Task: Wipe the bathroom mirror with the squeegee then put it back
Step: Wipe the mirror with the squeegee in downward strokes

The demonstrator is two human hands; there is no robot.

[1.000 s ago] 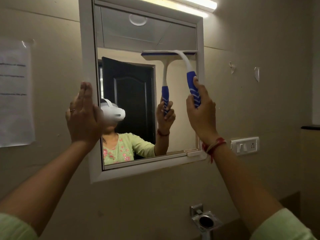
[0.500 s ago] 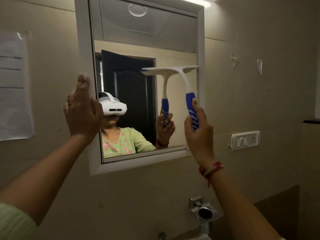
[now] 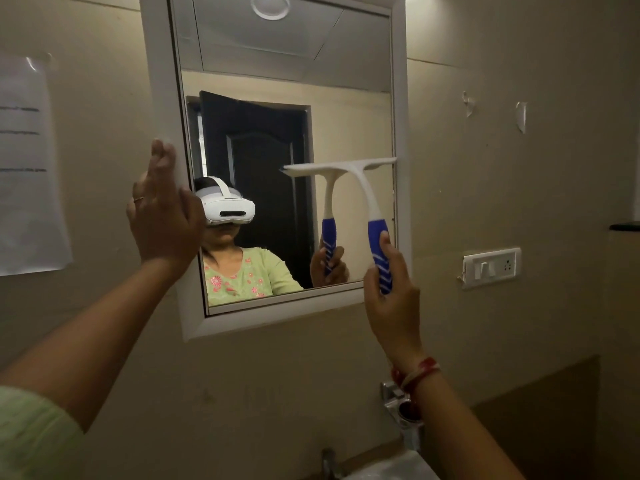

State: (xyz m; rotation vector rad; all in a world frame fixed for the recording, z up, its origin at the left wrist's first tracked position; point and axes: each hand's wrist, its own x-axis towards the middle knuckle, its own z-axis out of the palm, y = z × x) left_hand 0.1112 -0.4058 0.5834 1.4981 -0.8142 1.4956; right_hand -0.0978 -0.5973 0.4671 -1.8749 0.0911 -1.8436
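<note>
A white-framed mirror (image 3: 162, 81) hangs on the beige wall. My right hand (image 3: 393, 296) grips the blue handle of a white squeegee (image 3: 363, 188); its blade lies flat against the glass at the right side, a little below mid-height. My left hand (image 3: 162, 216) presses with straight fingers on the left edge of the frame. The glass reflects the squeegee, a person in a green top and a dark door.
A paper sheet (image 3: 24, 168) is taped to the wall on the left. A white switch plate (image 3: 491, 266) sits right of the mirror. Below are a metal fitting (image 3: 398, 403) on the wall, a tap (image 3: 329, 462) and a basin rim (image 3: 391, 467).
My right hand has drawn the squeegee straight down the right side of the glass, from near the top to below the middle. My left hand has stayed on the frame.
</note>
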